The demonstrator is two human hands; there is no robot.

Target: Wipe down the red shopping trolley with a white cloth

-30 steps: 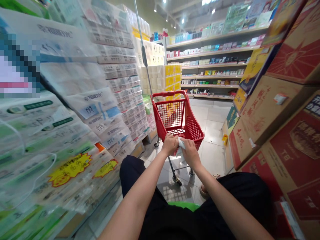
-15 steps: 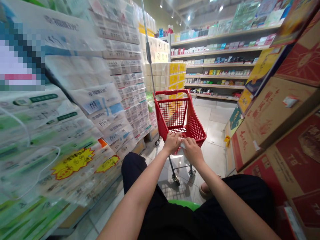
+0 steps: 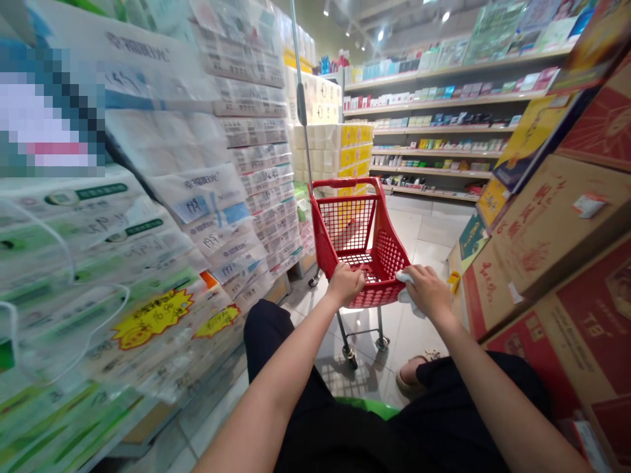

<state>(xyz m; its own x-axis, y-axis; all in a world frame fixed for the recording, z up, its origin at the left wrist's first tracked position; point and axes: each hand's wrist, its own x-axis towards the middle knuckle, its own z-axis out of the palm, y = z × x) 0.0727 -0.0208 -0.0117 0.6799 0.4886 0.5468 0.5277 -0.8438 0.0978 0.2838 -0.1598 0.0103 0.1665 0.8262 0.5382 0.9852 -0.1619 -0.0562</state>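
A small red shopping cart (image 3: 374,256) stands on the tiled aisle floor in front of me, its basket holding nothing that I can see. My left hand (image 3: 345,284) is closed round the near rim of the cart's basket. My right hand (image 3: 428,289) presses a white cloth (image 3: 408,294) against the near right corner of the rim, fingers wrapped round the cloth. A thin metal pole (image 3: 302,98) rises from the cart's far left side.
Stacked packs of tissue and paper rolls (image 3: 162,197) with yellow price tags wall the left side. Tilted brown and red cartons (image 3: 552,249) line the right. Shelves of goods (image 3: 434,112) cross the far end. My foot in a sandal (image 3: 411,374) rests beside the cart's wheels.
My right hand has slid with the cloth from the middle of the near rim to its right corner. The left hand has stayed on the rim.
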